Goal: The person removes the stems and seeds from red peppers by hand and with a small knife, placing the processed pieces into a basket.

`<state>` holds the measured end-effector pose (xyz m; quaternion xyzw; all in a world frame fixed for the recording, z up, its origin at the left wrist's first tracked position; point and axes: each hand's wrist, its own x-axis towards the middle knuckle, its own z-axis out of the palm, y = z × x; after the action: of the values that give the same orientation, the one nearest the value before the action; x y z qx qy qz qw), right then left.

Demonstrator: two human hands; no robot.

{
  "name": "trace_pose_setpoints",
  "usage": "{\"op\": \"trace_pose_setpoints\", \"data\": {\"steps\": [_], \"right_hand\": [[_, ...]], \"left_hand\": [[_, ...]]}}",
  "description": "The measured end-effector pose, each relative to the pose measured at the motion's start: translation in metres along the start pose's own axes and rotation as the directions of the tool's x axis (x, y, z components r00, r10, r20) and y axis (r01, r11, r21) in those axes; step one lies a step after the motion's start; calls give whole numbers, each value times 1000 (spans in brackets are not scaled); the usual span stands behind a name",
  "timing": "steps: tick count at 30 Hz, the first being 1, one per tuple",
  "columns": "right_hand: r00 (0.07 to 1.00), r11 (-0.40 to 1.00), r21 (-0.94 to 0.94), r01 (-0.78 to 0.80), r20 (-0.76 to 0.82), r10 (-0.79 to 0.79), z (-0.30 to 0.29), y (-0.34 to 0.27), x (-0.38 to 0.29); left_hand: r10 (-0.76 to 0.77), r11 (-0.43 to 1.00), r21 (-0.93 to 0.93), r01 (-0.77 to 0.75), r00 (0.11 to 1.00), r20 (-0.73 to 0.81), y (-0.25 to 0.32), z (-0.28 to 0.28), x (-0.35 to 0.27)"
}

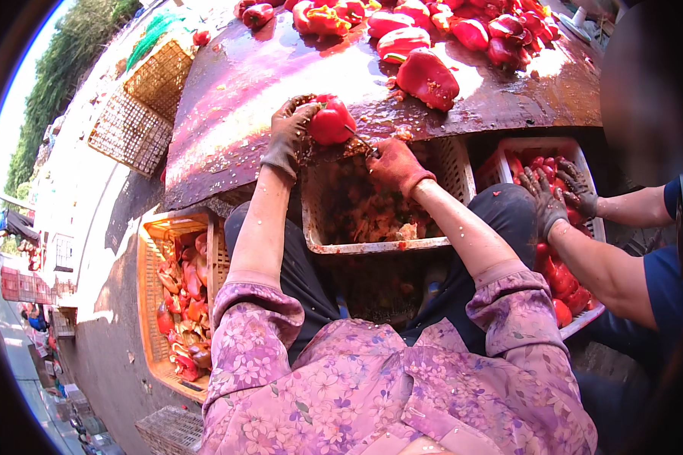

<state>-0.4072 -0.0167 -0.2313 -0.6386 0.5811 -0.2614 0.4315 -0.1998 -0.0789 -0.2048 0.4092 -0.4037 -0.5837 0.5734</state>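
Note:
My left hand (291, 133), in a dirty grey glove, grips a whole red bell pepper (331, 120) by its stem side at the near edge of the table (233, 125). In a red-stained glove, my right hand (395, 165) is closed on the handle of a small thin-bladed tool, likely a knife (361, 138), whose tip touches the pepper's side. Beneath both hands a pale plastic crate (375, 247) holds pepper cores and scraps. Cut red pepper pieces (428, 79) and more peppers lie farther back on the wet, seed-strewn tabletop.
An orange crate (148, 296) of cut peppers stands on the ground at left. At right, a co-worker's gloved hands (552, 199) rest on red peppers in a white crate (589, 318). Stacked crates (131, 132) stand beyond the table's left edge; another crate (173, 429) sits at lower left.

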Motion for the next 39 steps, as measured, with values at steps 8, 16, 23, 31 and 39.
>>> {"op": "trace_pose_setpoints", "data": {"steps": [8,16,23,31,39], "right_hand": [[993,974,-225,18,-110,-43,4,-8,-11],[969,887,-451,103,-157,-192,-10,-26,-52],[852,770,-543,336,-173,-494,-32,-16,-51],[826,868,-425,256,-371,-425,-68,8,-36],[705,702,-72,708,15,-709,-39,-52,-78]], "left_hand": [[468,415,886,-209,883,-11,-12,71,-49],[228,973,125,-196,911,-343,0,77,-65],[-48,944,-330,31,998,-44,48,48,-100],[-199,763,-561,321,942,268,41,35,-130],[-333,715,-510,478,874,353,0,46,-124]]}}
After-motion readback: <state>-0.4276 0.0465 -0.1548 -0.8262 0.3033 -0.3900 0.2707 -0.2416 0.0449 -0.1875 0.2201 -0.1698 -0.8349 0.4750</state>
